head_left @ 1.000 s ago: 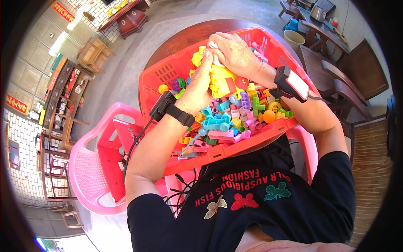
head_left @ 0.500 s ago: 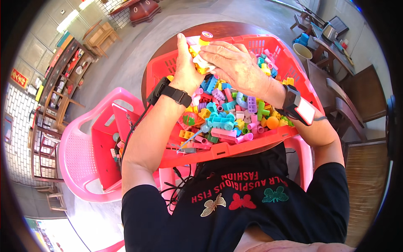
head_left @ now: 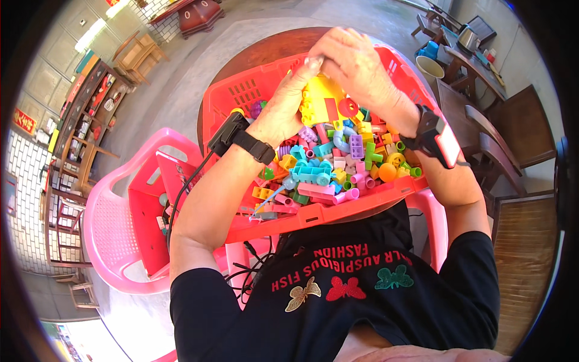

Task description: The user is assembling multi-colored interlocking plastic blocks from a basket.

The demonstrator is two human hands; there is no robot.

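Above the far part of a red plastic basket (head_left: 313,215) I hold a yellow building-block assembly (head_left: 318,96) with knobs along its left side and a round red piece on it. My left hand (head_left: 286,107) is closed on its left edge. Bent over its top, my right hand (head_left: 353,63) grips it too; those fingertips are partly hidden. Beneath both hands the basket is full of loose building blocks in many colours, among them a turquoise block (head_left: 312,175), a purple block (head_left: 356,146) and an orange ball (head_left: 387,173).
The basket rests on a round dark wooden table (head_left: 259,53). On my left, a pink plastic chair (head_left: 108,241) carries a red box (head_left: 143,220) with some pieces inside. A black cable (head_left: 187,187) runs from my left wrist. Wooden chairs (head_left: 485,136) stand at the right.
Both hands have moved slightly right with the assembly, which has turned so its broad yellow side shows. My right hand has risen from lying across it to gripping its top.
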